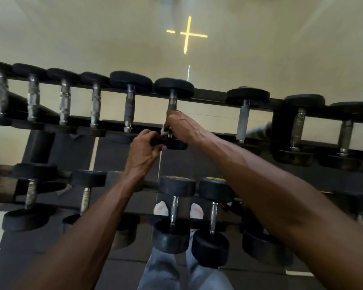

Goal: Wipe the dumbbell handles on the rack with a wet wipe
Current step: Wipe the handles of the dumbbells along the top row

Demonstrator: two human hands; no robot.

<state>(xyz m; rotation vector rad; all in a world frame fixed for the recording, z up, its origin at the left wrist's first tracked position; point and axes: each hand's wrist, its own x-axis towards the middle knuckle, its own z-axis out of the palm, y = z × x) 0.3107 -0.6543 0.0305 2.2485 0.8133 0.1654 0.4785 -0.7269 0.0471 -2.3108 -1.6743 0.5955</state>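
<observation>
Frame centre, upper tier of black metal rack (210, 99): left hand (144, 148) grips near head of black rubber-ended dumbbell (173, 86); right hand (181, 125) fingers curled round its steel handle, white wet wipe (163, 130) pinched underneath.

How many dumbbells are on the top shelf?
9 dumbbells: five left of the right hand, one that it holds, three further right. More may hide past the edges.
</observation>
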